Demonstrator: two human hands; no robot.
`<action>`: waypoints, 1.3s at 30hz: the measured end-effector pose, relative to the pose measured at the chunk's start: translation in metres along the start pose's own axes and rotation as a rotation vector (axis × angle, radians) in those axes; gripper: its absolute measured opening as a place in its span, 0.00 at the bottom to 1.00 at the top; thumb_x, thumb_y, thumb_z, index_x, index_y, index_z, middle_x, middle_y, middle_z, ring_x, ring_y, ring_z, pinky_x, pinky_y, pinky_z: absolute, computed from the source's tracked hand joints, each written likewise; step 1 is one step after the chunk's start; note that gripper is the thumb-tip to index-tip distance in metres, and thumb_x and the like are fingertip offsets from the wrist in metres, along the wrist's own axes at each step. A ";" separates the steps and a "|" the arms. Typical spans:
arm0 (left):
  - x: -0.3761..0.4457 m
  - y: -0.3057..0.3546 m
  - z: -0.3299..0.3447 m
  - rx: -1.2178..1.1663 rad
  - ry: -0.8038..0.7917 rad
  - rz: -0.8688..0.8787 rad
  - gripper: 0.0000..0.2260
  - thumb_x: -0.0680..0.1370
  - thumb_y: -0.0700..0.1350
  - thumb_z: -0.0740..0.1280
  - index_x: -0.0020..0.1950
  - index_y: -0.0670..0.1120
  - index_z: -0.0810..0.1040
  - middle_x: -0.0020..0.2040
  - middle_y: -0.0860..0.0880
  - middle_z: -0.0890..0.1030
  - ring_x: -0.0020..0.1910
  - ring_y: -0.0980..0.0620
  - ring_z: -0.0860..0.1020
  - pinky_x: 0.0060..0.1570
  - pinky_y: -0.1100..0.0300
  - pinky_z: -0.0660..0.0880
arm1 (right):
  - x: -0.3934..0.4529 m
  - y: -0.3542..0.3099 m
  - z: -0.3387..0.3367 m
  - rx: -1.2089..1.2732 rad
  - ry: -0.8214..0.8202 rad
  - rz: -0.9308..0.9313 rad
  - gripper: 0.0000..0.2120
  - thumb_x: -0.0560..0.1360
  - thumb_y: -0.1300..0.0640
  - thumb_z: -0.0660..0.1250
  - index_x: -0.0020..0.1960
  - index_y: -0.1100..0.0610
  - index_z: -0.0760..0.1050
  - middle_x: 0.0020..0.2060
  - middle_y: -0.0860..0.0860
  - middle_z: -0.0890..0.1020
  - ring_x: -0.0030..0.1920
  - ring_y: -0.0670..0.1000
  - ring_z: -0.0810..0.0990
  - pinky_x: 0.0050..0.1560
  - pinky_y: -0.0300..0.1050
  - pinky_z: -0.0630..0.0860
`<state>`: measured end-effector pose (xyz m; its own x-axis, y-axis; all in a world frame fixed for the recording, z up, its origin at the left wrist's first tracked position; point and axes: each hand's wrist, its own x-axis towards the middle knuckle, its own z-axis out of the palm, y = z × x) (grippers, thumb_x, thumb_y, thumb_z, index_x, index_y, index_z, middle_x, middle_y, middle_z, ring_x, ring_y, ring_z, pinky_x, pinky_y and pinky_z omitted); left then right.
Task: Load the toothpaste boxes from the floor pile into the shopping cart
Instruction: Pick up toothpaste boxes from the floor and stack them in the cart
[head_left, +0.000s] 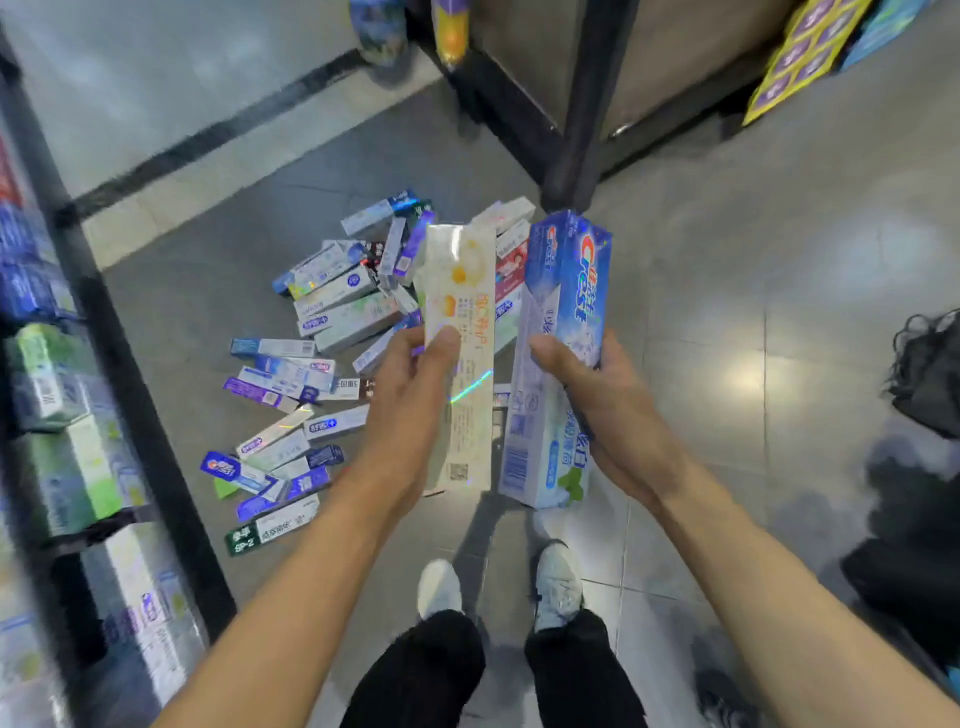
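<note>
My left hand (410, 410) grips a long white and orange toothpaste box (460, 291), held upright at chest height. My right hand (602, 415) grips a blue and white Crest toothpaste box (566, 291), also upright, close beside the first. Below and beyond both boxes, a pile of toothpaste boxes (317, 364) lies scattered on the grey tiled floor, in blue, white, purple and green. No shopping cart is plainly in view.
A store shelf (67, 441) stocked with toothpaste boxes runs along the left. A dark shelf post and base (576, 130) stand behind the pile. A dark wiry object (930, 374) sits at the right edge. My two white shoes (441, 587) stand on the tiles below.
</note>
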<state>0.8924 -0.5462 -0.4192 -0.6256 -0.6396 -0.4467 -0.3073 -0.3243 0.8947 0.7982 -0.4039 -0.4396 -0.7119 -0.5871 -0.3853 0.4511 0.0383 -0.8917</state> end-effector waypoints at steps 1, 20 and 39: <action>-0.017 0.030 0.006 -0.005 -0.013 0.005 0.10 0.80 0.54 0.68 0.57 0.49 0.78 0.53 0.49 0.86 0.56 0.47 0.84 0.63 0.41 0.76 | -0.013 -0.031 0.005 -0.016 -0.016 -0.010 0.23 0.78 0.57 0.71 0.71 0.59 0.70 0.63 0.58 0.81 0.63 0.63 0.81 0.65 0.64 0.76; -0.250 0.271 0.037 -0.064 -0.329 0.273 0.09 0.80 0.49 0.69 0.56 0.46 0.74 0.39 0.56 0.83 0.39 0.57 0.82 0.39 0.63 0.77 | -0.275 -0.307 0.072 -0.201 0.393 -0.300 0.19 0.79 0.54 0.70 0.66 0.57 0.69 0.54 0.49 0.83 0.50 0.42 0.84 0.47 0.37 0.78; -0.430 0.218 0.071 0.162 -0.999 0.127 0.11 0.80 0.52 0.68 0.58 0.48 0.74 0.45 0.53 0.83 0.41 0.55 0.83 0.46 0.51 0.79 | -0.543 -0.212 0.077 0.177 1.227 -0.409 0.13 0.80 0.50 0.68 0.64 0.50 0.75 0.55 0.50 0.85 0.54 0.53 0.85 0.54 0.51 0.82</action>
<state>1.0438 -0.2920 -0.0317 -0.9498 0.2357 -0.2055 -0.2443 -0.1487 0.9582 1.1304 -0.1556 -0.0228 -0.7956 0.5885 -0.1434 0.0838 -0.1276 -0.9883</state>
